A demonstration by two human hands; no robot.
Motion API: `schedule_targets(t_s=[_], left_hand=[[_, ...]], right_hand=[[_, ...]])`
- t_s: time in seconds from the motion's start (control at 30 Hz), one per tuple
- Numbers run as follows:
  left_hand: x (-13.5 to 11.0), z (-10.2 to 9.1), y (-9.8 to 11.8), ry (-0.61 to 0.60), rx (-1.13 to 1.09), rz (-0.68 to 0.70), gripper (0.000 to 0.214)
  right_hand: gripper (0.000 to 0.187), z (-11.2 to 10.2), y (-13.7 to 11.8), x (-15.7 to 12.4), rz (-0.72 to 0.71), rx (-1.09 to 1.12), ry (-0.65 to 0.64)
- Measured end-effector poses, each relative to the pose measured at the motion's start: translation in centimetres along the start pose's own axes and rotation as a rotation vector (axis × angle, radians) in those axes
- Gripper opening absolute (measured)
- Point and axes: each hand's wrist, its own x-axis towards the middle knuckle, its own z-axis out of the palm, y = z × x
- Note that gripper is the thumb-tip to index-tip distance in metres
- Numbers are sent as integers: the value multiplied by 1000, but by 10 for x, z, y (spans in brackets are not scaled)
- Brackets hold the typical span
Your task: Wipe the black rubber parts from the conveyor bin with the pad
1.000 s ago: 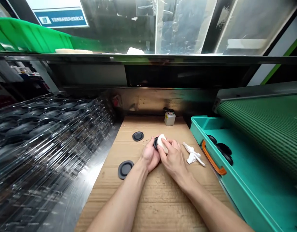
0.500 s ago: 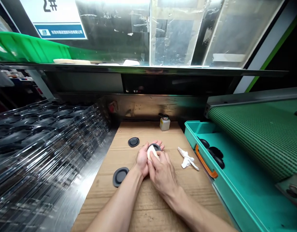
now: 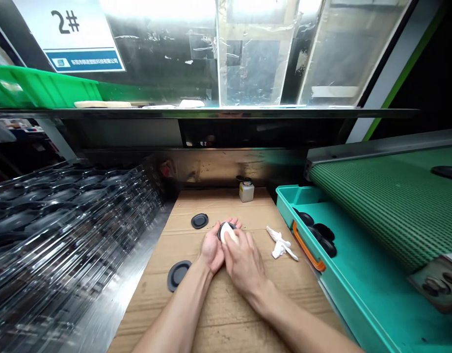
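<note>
My left hand (image 3: 211, 249) is palm up, its fingers curled around a small black round part (image 3: 221, 229). In my right hand (image 3: 245, 261) is a white pad (image 3: 228, 232), pinched between thumb and fingers and pressed onto the black part's face. The pad and my right fingers hide much of that part. Two more black dished parts lie on the cardboard to the left: a smaller disc (image 3: 199, 221) farther away and a larger one (image 3: 179, 275) beside my left forearm. A crumpled white cloth (image 3: 281, 244) lies right of my hands.
A small bottle (image 3: 247, 191) with a dark top stands at the cardboard's (image 3: 226, 318) far end. On the right, a teal bin (image 3: 365, 274) holds several black parts beneath a green conveyor belt (image 3: 391, 191). Stacked clear trays (image 3: 74, 245) fill the left. A shelf (image 3: 226, 113) crosses above.
The view has tilted slightly up and turned right. The white pad has shifted a little across the black part; both hands keep their hold.
</note>
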Motion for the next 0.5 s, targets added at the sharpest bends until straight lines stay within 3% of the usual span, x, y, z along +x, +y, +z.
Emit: schedule_targets(t_s=[0.1,0.23,0.33,0.43,0.5], left_hand=[[0,0,1,28,9,29,31],[1,-1,1,30,-2,16,29],[1,-1,0,20,8,23,30],[0,0,-1,6,8,-15,32],[-2,1,-2,-9,17,-34,33]], right_hand=[[36,-1,1,0,63,-10,7],[35,-2,2,0,-6,10,-7],[33,-3,1,0,73,-12,-3],[36,-3,-3,-2,-27,8,-3],[34,-3,-5,-3,5,6,9]])
